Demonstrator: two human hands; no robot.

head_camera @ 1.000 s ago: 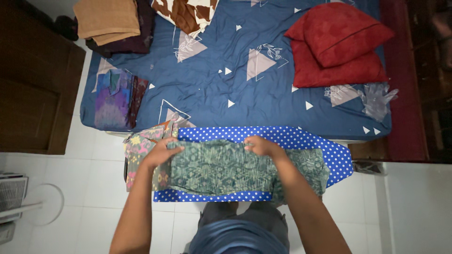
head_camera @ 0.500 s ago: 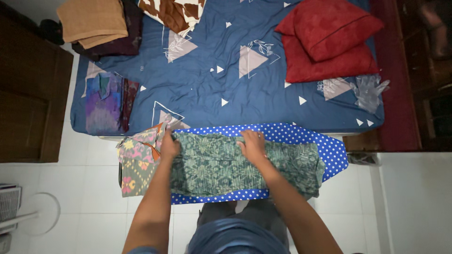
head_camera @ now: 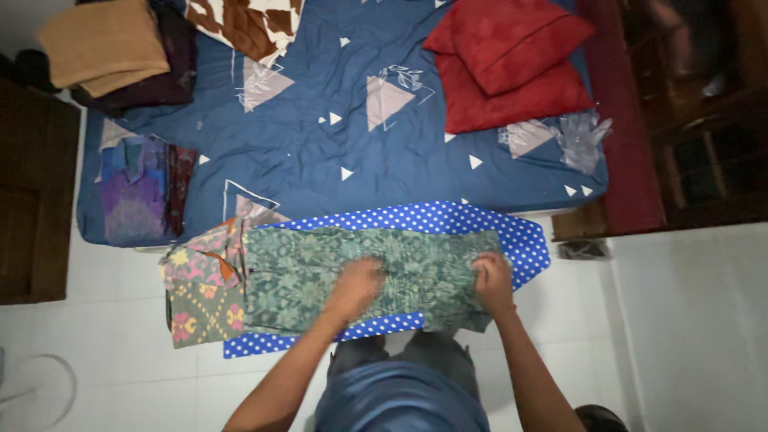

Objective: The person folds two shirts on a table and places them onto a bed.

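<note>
A green patterned garment (head_camera: 320, 276) lies flat along a blue board with white dots (head_camera: 448, 220). My left hand (head_camera: 356, 284) rests on the middle of the garment, blurred by motion. My right hand (head_camera: 490, 276) grips the cloth at its right end. A multicoloured patterned cloth (head_camera: 200, 288) lies over the board's left end, next to the green garment.
Behind the board is a bed with a blue sheet with white triangles (head_camera: 320, 152). On it lie two red pillows (head_camera: 512, 68), a purple folded cloth (head_camera: 140, 192), a tan folded cloth (head_camera: 104, 44) and a brown-white one (head_camera: 240, 24). Dark wooden furniture (head_camera: 32, 200) stands left.
My left hand slid from the garment's left end to its middle. My right hand moved from the middle to the right end. The view shifted slightly left.
</note>
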